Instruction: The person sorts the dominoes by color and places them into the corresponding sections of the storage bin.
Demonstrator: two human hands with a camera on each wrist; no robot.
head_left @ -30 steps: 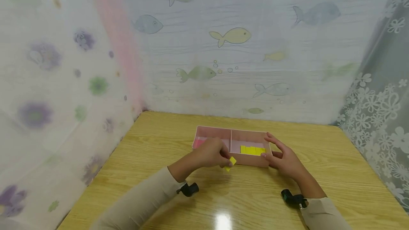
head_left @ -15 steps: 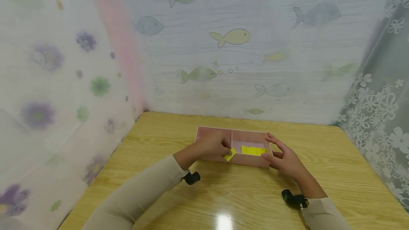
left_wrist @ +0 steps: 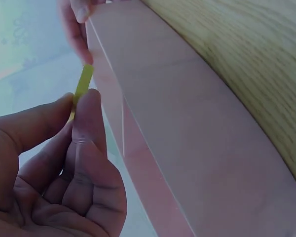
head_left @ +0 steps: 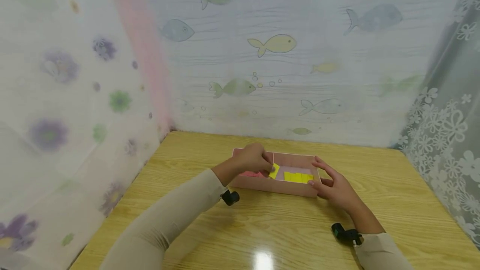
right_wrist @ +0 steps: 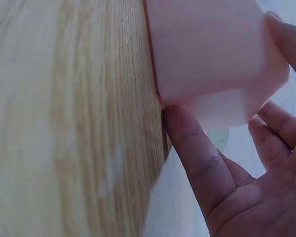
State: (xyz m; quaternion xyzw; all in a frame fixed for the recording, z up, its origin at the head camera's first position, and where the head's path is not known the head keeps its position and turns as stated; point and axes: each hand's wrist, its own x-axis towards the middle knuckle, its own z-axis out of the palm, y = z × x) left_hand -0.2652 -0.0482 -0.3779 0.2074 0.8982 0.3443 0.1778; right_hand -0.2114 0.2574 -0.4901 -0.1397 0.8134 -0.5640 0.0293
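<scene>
My left hand pinches a small yellow square tile between thumb and fingers, over the pink two-compartment box near its divider. In the left wrist view the tile shows edge-on, above the level of the box rim. A row of several yellow tiles lies along the front of the right compartment. Pinkish-red tiles lie in the left one, partly hidden by the left hand. My right hand grips the box's right end, its fingers spread around the end wall in the right wrist view.
The box stands on a wood-grain table. Behind it hangs a fish-print curtain, with a flower-print curtain on the left and a lacy one on the right. Each wrist carries a small black camera.
My left hand has lifted the yellow tile from in front of the box, up and over its front wall to near the divider. The right hand has stayed on the box's end.
</scene>
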